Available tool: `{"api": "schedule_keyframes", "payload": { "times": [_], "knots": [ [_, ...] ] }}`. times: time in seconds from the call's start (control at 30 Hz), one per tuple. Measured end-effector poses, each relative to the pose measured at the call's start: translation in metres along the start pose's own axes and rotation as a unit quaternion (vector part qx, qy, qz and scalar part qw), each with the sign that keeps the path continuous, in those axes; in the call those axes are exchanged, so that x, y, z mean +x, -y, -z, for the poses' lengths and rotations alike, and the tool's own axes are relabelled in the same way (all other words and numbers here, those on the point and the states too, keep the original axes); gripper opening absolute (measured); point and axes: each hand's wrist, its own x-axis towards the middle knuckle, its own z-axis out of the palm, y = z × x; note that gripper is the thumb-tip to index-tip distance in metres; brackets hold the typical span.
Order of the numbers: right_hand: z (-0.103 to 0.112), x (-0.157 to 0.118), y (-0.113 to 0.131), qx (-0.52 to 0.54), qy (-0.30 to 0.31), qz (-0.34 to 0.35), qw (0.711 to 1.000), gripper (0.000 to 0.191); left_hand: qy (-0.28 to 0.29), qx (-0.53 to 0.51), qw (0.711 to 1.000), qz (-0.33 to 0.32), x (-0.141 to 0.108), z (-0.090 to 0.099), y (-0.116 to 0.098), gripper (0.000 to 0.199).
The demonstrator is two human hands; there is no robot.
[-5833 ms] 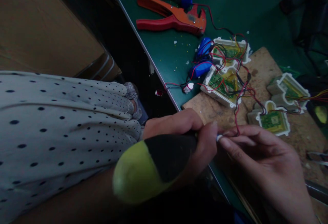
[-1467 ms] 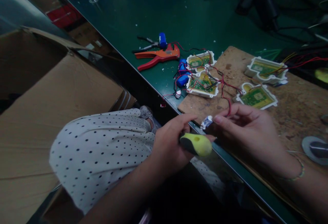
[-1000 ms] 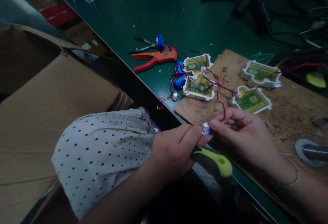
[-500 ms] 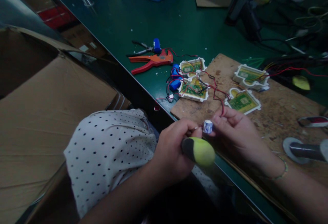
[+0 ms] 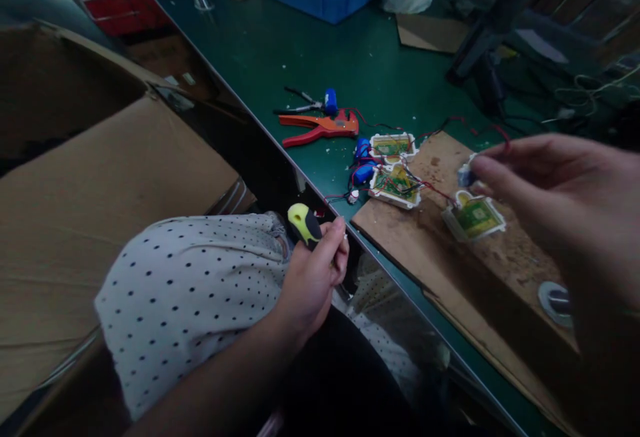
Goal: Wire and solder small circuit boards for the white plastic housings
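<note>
My left hand is closed around a yellow-and-black handled tool, over my lap by the table edge. Raised above the board on the right, my right hand pinches a small blue-and-white part with red wire attached. Below it a white housing with a green circuit board lies on the brown board. Two more housings, one behind the other, sit at the board's left corner, beside blue parts and tangled red and black wires.
Orange-handled pliers and smaller black-handled pliers lie on the green table. A blue bin stands at the back. A solder spool is at right, a cardboard box at left.
My right hand has moved away from my left, up and to the right, carrying the blue-and-white part. My left hand has shifted left and turned, its tool's handle now pointing up. The view has shifted.
</note>
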Motion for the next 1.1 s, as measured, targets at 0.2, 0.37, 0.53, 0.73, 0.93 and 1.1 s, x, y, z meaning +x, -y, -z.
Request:
{"api": "schedule_keyframes", "payload": {
  "times": [0.2, 0.37, 0.53, 0.73, 0.93, 1.1],
  "knots": [
    [0.006, 0.055, 0.001, -0.262, 0.006, 0.138, 0.955, 0.051, 0.008, -0.06, 0.998, 0.008, -0.006, 0.01, -0.011, 0.021],
    [-0.018, -0.001, 0.027, -0.224, -0.067, 0.22, 0.947, 0.047, 0.003, -0.07, 0.998, 0.007, -0.006, 0.018, -0.012, 0.012],
    [-0.059, -0.07, 0.024, -0.032, 0.135, 0.202, 0.969, 0.034, -0.017, -0.069, 0.997, 0.02, -0.004, 0.022, -0.01, 0.014],
    [-0.089, -0.102, 0.003, 0.14, 0.332, 0.051, 0.931, 0.026, -0.039, -0.124, 0.992, 0.003, 0.0, 0.019, -0.015, 0.034],
    [-0.098, -0.11, 0.007, 0.196, 0.488, -0.02, 0.85, 0.028, -0.058, -0.2, 0.977, -0.039, 0.0, 0.014, -0.025, 0.039],
    [-0.098, -0.111, 0.008, 0.272, 0.509, -0.177, 0.797, 0.031, -0.054, -0.211, 0.974, -0.055, -0.003, 0.01, -0.028, 0.039]
  ]
}}
